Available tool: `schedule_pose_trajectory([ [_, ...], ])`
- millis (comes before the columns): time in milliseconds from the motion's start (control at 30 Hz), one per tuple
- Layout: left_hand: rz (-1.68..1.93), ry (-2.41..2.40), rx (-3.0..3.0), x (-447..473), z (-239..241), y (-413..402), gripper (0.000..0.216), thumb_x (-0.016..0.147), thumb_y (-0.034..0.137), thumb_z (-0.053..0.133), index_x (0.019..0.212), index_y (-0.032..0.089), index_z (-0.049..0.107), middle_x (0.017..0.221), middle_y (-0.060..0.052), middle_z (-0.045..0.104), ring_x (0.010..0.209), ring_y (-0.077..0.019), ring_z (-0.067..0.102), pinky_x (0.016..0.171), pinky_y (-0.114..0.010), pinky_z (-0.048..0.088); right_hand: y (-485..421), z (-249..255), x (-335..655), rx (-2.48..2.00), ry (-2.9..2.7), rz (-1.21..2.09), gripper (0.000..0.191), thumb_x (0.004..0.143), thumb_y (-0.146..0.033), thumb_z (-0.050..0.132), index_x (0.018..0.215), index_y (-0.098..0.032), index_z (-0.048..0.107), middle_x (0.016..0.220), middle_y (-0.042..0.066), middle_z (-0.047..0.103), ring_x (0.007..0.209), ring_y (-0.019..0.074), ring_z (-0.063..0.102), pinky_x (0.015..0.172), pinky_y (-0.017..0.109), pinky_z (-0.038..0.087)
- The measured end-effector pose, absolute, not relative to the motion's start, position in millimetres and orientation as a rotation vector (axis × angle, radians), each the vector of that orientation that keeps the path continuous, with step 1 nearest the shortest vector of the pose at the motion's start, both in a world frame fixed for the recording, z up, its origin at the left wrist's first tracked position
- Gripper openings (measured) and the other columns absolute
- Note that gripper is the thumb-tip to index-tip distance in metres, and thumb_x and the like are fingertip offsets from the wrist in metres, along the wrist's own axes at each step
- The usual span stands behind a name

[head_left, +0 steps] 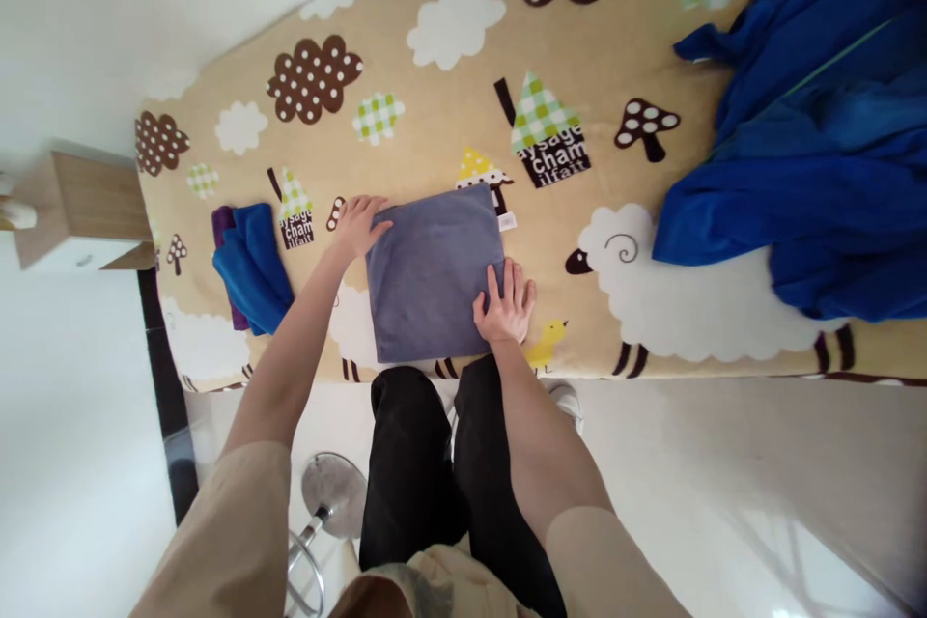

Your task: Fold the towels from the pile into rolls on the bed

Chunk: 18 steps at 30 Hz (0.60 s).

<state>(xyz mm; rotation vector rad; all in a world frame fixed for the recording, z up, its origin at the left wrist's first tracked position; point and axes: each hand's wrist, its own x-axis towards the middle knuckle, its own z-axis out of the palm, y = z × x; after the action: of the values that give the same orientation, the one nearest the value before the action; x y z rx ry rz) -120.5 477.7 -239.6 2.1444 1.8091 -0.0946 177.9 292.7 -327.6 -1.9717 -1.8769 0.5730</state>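
A grey-blue cloth (435, 280), flat and roughly square, lies on the patterned bedspread (406, 179) right in front of me. At its upper left corner rests my left hand (356, 227), fingers spread, with the thumb touching the cloth's edge. My right hand (505, 301) lies with fingers apart on the lower right edge of the same cloth. A small white tag (506, 222) sticks out from the cloth's right side. Neither hand grips anything.
Left of the cloth lie a folded blue cloth (253, 261) and a purple cloth (223, 224). A heap of blue cloths (818, 145) covers the bed's right end. A wooden cabinet (94, 203) stands at far left. A stool with a round metal base (333, 492) is near my legs.
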Motion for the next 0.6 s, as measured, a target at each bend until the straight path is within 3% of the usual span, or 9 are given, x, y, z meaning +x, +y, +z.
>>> schedule_pose_trajectory([
  [133, -0.271, 1.712, 2.169, -118, -253, 513, 0.042, 0.088, 0.035, 0.064, 0.129, 0.024, 0.064, 0.113, -0.012, 0.072, 0.119, -0.0343, 0.056, 0.114, -0.053, 0.032, 293, -330, 177, -1.953, -1.862, 0.565, 0.064, 0.095, -0.027, 0.048, 0.158, -0.021, 0.044, 0.169, 0.013, 0.03, 0.158, 0.0313, 0.026, 0.126, 0.063, 0.018],
  [267, -0.346, 1.813, 2.098, -124, -265, 523, 0.027, 0.085, 0.032, 0.067, 0.11, 0.023, 0.068, 0.1, -0.012, 0.071, 0.11, -0.0346, 0.057, 0.106, -0.054, 0.038, 294, -330, 177, -1.961, -1.86, 0.559, 0.064, 0.094, -0.027, 0.048, 0.158, -0.021, 0.045, 0.168, 0.013, 0.032, 0.157, 0.0307, 0.028, 0.126, 0.062, 0.019],
  [467, -0.09, 2.103, 2.129, -104, -266, 492, 0.029, 0.095, 0.032, 0.054, 0.12, 0.019, 0.063, 0.131, -0.02, 0.059, 0.129, -0.0399, 0.049, 0.111, -0.058, 0.034, 293, -333, 177, -1.943, -1.854, 0.563, 0.066, 0.094, -0.027, 0.049, 0.159, -0.022, 0.043, 0.17, 0.013, 0.029, 0.158, 0.0321, 0.026, 0.126, 0.064, 0.019],
  [600, 0.083, 2.094, 2.082, -93, -271, 449, 0.042, 0.103, 0.04, 0.04, 0.132, 0.018, 0.061, 0.143, -0.02, 0.055, 0.139, -0.0371, 0.045, 0.118, -0.056, 0.032, 293, -333, 177, -1.945, -1.858, 0.588, 0.066, 0.094, -0.027, 0.05, 0.159, -0.022, 0.043, 0.17, 0.013, 0.028, 0.158, 0.0325, 0.025, 0.126, 0.064, 0.019],
])
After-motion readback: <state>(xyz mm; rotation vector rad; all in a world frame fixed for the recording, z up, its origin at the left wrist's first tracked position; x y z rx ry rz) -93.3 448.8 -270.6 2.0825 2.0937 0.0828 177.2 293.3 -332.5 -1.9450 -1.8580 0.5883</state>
